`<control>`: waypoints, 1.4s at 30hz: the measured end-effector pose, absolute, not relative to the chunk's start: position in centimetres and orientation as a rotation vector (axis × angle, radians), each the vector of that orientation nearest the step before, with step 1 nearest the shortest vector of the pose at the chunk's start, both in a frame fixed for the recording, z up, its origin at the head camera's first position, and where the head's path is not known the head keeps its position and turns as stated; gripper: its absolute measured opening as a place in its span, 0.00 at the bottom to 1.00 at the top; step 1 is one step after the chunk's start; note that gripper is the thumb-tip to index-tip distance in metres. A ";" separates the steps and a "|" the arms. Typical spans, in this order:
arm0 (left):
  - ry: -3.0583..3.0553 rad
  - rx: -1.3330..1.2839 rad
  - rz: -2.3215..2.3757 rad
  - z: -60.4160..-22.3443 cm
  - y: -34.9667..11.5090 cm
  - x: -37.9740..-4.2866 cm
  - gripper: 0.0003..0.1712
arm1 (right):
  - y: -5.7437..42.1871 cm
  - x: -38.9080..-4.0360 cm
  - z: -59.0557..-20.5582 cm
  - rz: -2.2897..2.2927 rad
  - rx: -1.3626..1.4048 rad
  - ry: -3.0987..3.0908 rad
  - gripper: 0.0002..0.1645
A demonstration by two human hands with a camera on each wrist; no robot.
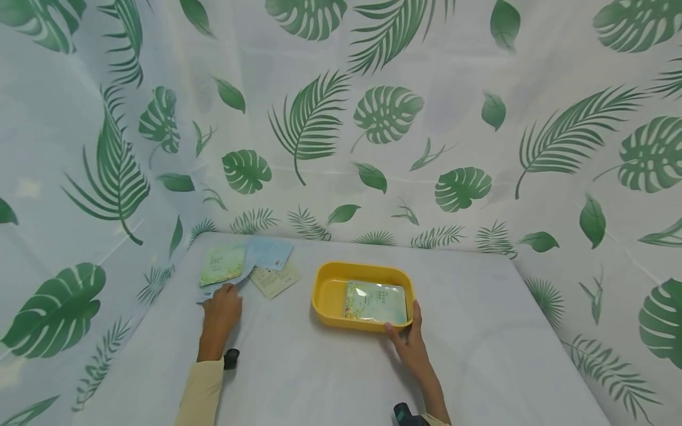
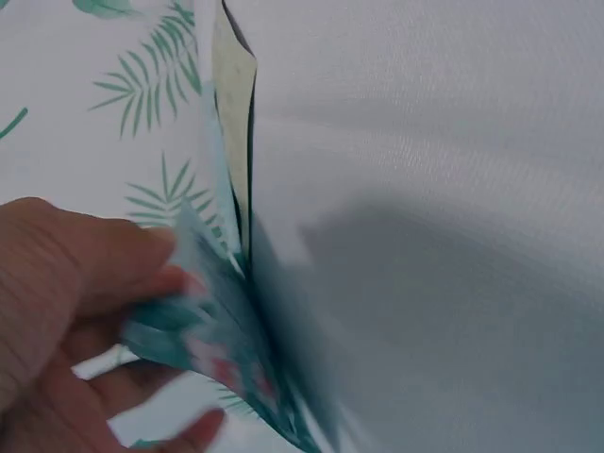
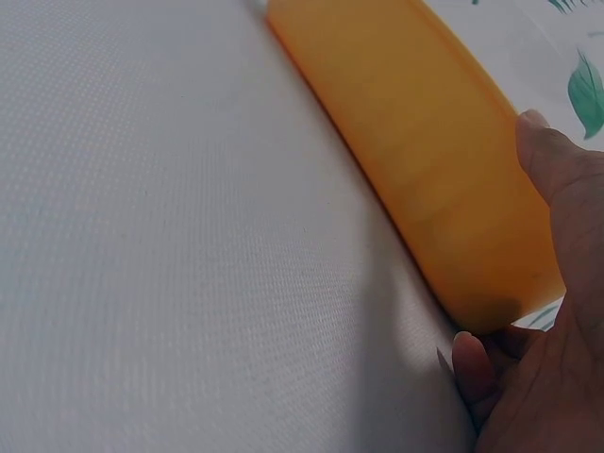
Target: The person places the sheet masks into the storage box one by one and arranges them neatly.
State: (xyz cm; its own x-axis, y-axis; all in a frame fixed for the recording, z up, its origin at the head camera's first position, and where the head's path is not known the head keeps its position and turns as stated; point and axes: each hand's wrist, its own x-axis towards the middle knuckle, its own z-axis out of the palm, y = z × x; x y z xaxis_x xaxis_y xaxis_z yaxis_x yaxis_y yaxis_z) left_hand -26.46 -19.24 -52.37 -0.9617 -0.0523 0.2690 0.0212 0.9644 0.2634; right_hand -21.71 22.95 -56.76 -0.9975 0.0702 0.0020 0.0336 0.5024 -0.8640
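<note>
My left hand (image 1: 222, 309) pinches the edge of a light blue sachet (image 1: 209, 292), lifting and bending it. In the left wrist view, thumb and fingers hold this flat sachet (image 2: 222, 354), which shows a teal and pink pattern. A green sachet (image 1: 222, 264) lies just beyond that hand, another blue sachet (image 1: 273, 253) to its right, and a beige one (image 1: 276, 280) partly beneath. My right hand (image 1: 414, 349) grips the near right corner of a yellow plastic box (image 1: 329, 313), thumb at the rim and fingers round the side. Inside the box lies a pale green sachet (image 1: 375, 302).
A white cloth covers the table (image 1: 298, 378). Behind and at both sides hangs a white curtain (image 1: 330, 195) printed with green leaves. Dark straps with a small device sit on both wrists.
</note>
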 end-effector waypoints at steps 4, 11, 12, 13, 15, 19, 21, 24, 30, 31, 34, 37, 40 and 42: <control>-2.530 -0.120 -0.386 -51.7 -19.2 -26.5 0.11 | 22.9 -21.8 -56.7 1.544 -0.096 -2.696 0.60; -2.344 -0.082 -0.635 -50.9 -19.5 -26.2 0.26 | 22.9 -21.8 -56.7 1.536 -0.129 -2.716 0.61; -2.346 -0.052 -0.679 -50.9 -19.6 -26.1 0.28 | 22.8 -21.8 -56.7 1.537 -0.131 -2.719 0.61; -2.353 -0.015 -0.728 -51.0 -19.7 -26.1 0.29 | 22.9 -21.9 -56.7 1.537 -0.132 -2.718 0.61; -2.353 0.056 -0.853 -51.2 -19.9 -26.0 0.30 | 22.9 -21.9 -56.8 1.537 -0.131 -2.719 0.62; -2.363 0.168 -1.081 -51.5 -20.5 -25.9 0.30 | 23.0 -21.9 -56.9 1.544 -0.124 -2.711 0.62; -2.401 0.218 -1.147 -51.7 -20.9 -25.9 0.30 | 23.0 -21.9 -56.9 1.547 -0.121 -2.707 0.62; -2.490 0.313 -1.186 -52.2 -21.4 -25.8 0.27 | 23.0 -21.9 -56.9 1.547 -0.122 -2.707 0.62; -2.584 0.522 -1.247 -53.8 -22.0 -25.2 0.20 | 22.9 -21.8 -56.9 1.550 -0.133 -2.720 0.62; -2.577 0.550 -1.274 -54.0 -22.0 -25.1 0.19 | 22.9 -21.7 -56.9 1.550 -0.134 -2.722 0.62; -2.567 0.605 -1.306 -54.5 -22.0 -24.8 0.17 | 22.9 -21.7 -56.9 1.553 -0.131 -2.725 0.62; -2.558 0.609 -1.346 -54.6 -22.1 -24.8 0.17 | 22.8 -21.7 -56.8 1.556 -0.128 -2.723 0.62; -2.537 0.634 -1.407 -54.5 -22.1 -25.0 0.24 | 22.8 -21.8 -56.6 1.554 -0.125 -2.717 0.61; -2.493 0.678 -1.465 -54.4 -22.2 -25.1 0.32 | 22.7 -21.9 -56.6 1.555 -0.128 -2.714 0.61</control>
State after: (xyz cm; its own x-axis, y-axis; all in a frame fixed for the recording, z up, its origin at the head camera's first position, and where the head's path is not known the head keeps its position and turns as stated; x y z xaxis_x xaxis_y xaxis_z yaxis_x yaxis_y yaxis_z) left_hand -25.09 -22.15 -54.40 -0.8817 -0.4649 -0.0801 -0.2962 0.4135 0.8610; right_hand -21.90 22.73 -56.64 -0.9966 0.0765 -0.0310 0.0655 0.5035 -0.8615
